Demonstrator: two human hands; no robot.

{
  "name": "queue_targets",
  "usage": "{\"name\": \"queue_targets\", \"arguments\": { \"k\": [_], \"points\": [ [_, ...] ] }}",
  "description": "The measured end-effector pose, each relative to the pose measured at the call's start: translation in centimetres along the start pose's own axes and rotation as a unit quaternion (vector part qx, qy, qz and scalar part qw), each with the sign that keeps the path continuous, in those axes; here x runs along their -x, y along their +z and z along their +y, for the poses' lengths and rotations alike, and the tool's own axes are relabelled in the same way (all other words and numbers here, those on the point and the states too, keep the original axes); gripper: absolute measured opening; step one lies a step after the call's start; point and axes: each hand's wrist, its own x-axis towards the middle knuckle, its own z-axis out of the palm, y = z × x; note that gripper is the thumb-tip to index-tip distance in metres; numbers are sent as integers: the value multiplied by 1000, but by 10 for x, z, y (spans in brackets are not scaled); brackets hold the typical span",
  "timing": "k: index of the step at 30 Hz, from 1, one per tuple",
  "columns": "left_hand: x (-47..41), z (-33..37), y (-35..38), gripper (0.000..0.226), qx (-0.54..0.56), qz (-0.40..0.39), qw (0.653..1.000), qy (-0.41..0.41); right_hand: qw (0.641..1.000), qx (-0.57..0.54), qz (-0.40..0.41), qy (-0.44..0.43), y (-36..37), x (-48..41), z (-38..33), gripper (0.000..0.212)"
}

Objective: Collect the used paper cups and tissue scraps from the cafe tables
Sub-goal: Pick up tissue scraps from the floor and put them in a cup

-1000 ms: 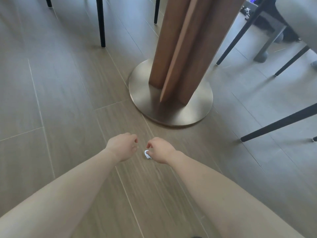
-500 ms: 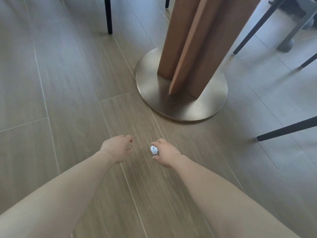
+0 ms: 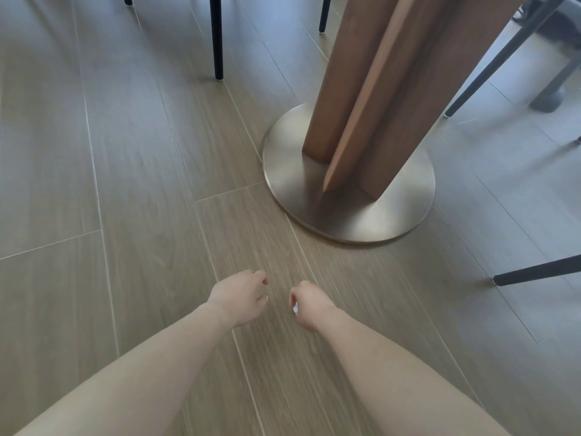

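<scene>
A small white tissue scrap shows as a sliver inside my right hand, which is curled shut around it above the wooden floor. Most of the scrap is hidden by the fingers. My left hand hangs beside it, a short gap to the left, fingers loosely bent and apart, holding nothing. Both forearms reach in from the bottom edge. No paper cups are in view.
A table's wooden pedestal rises from a round brushed-metal base just ahead and to the right. Black chair legs stand at the back left, the right and the upper right. Plank floor spreads to the left.
My right hand has closed more tightly on the tissue scrap, so less of it shows. Both hands have drawn back a little from the table base, and the left fingers have loosened.
</scene>
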Motion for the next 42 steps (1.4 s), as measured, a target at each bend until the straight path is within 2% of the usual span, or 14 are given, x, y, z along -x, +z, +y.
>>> {"name": "queue_targets", "arguments": {
  "k": [5,9,16,22,27,35,42],
  "points": [
    [3,-8,-3,33,7,-1,1000,-9,996,-75,36,10,-14,4,2,15],
    [5,-10,-11,33,9,2,1000,-7,980,-166,109,8,-40,7,-14,10],
    [14,-2,-35,36,29,28,999,1,951,-254,175,-21,-79,29,-44,4],
    [41,8,-85,36,60,64,996,20,947,-247,205,-26,-120,66,-57,4],
    [106,20,-164,36,78,61,994,45,940,-255,219,-64,-165,139,-100,3],
    [272,69,-346,33,124,89,986,67,912,-354,204,-50,-287,309,-217,7],
    [412,128,-498,16,192,125,970,81,886,-358,284,-85,-419,455,-303,19]
  ]
}}
